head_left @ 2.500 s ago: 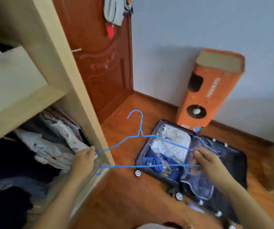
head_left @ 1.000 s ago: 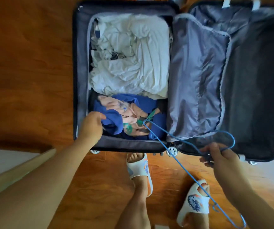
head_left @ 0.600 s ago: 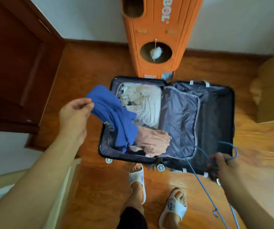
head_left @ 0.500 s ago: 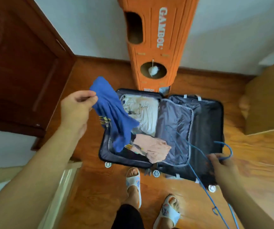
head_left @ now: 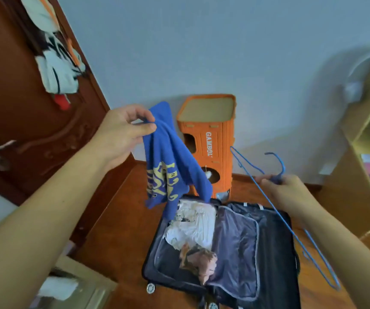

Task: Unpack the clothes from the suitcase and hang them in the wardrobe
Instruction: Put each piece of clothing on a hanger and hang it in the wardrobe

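Because the left hand [head_left: 123, 132] pinches the blue shirt [head_left: 170, 166] by one bunched edge between thumb and fingers, the garment hangs free and lengthwise, its yellow print facing the camera and its lowest fold just above the far left corner of the suitcase [head_left: 275, 221]. Held this high it is clear of the other clothes, which seems the point: the cloth can fall open so that a collar or shoulder can be found. The right hand [head_left: 291, 192] is closed round the neck of the blue wire hanger [head_left: 284, 221], just below the hook, so the hook stands up and the long frame slants down past the wrist over the right half of the case. That hold keeps the hanger's arms free to go into the shirt, which I judge to be the next step.

The suitcase lies open on the wooden floor [head_left: 121, 230]. White clothes [head_left: 195, 228] fill the far end of its left half and a pinkish patterned garment [head_left: 199, 262] lies towards its near edge, so unpacking is far from done. An orange cardboard box [head_left: 215, 139] stands behind the case against the wall.
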A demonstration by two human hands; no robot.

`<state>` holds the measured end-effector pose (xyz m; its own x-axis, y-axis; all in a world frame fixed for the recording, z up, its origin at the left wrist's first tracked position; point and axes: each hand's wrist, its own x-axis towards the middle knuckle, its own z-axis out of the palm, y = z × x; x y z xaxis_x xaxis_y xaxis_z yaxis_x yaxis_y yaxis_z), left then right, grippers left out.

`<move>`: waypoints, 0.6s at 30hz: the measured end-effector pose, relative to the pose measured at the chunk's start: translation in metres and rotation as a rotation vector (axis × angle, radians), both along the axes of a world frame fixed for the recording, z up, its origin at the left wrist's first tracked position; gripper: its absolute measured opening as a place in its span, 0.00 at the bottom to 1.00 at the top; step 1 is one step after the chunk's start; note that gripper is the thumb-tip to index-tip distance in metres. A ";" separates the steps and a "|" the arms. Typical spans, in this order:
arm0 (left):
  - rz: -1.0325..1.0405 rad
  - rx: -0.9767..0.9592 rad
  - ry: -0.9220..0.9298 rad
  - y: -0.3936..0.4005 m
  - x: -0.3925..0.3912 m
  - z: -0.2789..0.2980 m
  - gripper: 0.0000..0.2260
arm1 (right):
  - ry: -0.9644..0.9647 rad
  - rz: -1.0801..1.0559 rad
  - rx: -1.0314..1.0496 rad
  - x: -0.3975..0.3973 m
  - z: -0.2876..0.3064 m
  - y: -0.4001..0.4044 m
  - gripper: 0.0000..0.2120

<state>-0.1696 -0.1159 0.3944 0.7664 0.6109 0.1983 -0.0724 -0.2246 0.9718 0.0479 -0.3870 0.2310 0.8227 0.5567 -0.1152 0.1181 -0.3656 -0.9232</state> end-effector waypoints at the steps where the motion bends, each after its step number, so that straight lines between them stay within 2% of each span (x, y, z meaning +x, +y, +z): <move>1: 0.002 0.046 0.012 -0.007 -0.002 0.006 0.17 | -0.012 0.044 0.024 -0.003 0.024 0.006 0.07; 3: -0.006 0.153 0.044 -0.021 -0.007 0.011 0.20 | -0.008 0.151 0.098 -0.014 0.066 0.020 0.04; 6: -0.059 0.268 0.087 -0.047 -0.012 0.007 0.19 | 0.020 0.256 0.195 -0.041 0.108 0.052 0.08; 9: -0.102 0.440 0.120 -0.070 -0.011 -0.003 0.17 | 0.211 0.461 0.274 -0.066 0.126 0.075 0.11; 11: -0.155 0.490 0.145 -0.085 -0.011 -0.015 0.16 | 0.239 0.524 0.303 -0.068 0.128 0.075 0.07; 13: -0.159 0.427 0.124 -0.100 -0.013 -0.036 0.16 | 0.126 0.458 0.316 -0.061 0.132 0.066 0.08; 15: -0.138 0.244 0.068 -0.120 -0.014 -0.060 0.16 | -0.026 0.369 0.301 -0.054 0.141 0.054 0.10; 18: -0.181 -0.038 -0.001 -0.150 -0.008 -0.089 0.13 | -0.185 0.388 0.234 -0.056 0.158 0.038 0.08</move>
